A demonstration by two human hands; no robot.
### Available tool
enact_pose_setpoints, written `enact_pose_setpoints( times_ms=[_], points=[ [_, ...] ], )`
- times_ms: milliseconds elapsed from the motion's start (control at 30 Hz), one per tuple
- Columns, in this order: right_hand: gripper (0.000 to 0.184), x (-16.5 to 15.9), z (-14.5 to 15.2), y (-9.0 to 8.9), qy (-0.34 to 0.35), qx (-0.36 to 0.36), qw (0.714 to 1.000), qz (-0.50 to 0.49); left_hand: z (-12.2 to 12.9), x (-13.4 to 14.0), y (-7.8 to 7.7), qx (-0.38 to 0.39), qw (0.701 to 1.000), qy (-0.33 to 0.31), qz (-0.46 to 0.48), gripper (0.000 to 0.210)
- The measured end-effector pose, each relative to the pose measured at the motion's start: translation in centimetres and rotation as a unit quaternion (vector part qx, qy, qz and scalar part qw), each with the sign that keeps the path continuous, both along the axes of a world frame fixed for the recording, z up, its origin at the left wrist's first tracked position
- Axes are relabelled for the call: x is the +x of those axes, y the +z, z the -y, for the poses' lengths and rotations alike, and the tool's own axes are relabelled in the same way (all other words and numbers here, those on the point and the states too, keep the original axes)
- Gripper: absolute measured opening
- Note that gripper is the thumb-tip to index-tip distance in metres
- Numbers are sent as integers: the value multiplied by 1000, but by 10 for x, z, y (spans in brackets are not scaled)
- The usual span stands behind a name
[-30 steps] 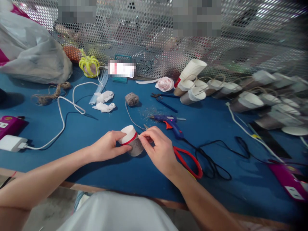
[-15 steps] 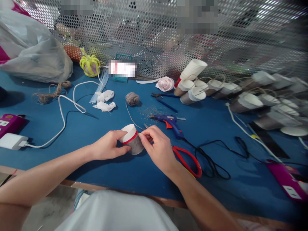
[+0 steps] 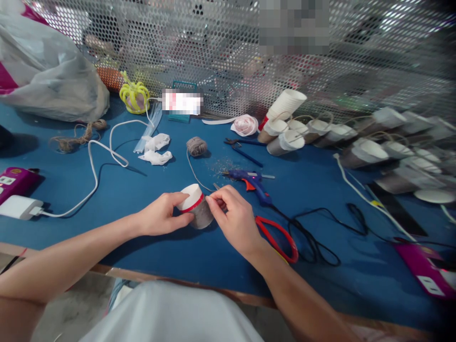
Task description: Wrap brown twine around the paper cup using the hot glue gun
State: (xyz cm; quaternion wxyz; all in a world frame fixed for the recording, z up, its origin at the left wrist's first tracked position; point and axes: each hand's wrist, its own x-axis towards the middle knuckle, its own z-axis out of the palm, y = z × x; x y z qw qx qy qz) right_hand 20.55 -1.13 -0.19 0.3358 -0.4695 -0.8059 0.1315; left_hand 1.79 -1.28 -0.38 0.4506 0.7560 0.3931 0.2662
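Observation:
My left hand (image 3: pixel 167 213) grips a paper cup (image 3: pixel 202 216) by its wall, thumb below and a finger at the rim. The cup is tilted; grey yarn wraps its lower part, and a red band runs below the white rim. At the cup's right side, my right hand (image 3: pixel 231 213) pinches the grey yarn (image 3: pixel 195 174) between thumb and forefinger. This strand leads back to a small yarn ball (image 3: pixel 196 147). Scissors with red handles (image 3: pixel 278 237) lie partly under my right hand and wrist. A blue glue gun (image 3: pixel 249 178) rests just beyond that hand.
Several wrapped cups with handles (image 3: pixel 286 141) stand at the right, beside stacked white cups (image 3: pixel 288 102). Blue-handled pliers (image 3: pixel 245 149) and a pink ribbon roll (image 3: pixel 245 125) lie farther back. A black cord (image 3: pixel 313 242) and white cable (image 3: pixel 94 175) cross the table. Perforated metal (image 3: pixel 221 57) borders the back.
The view has shifted very slightly. Both hands keep nearly the same hold on the cup and yarn.

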Motion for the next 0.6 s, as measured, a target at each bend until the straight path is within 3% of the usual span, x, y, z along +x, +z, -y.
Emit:
enact_pose_setpoints(
  times_ms=[600],
  points=[
    [17, 0, 1, 0, 7, -6, 1000, -3, 1, 1, -2, -5, 1000, 3, 9, 14]
  ],
)
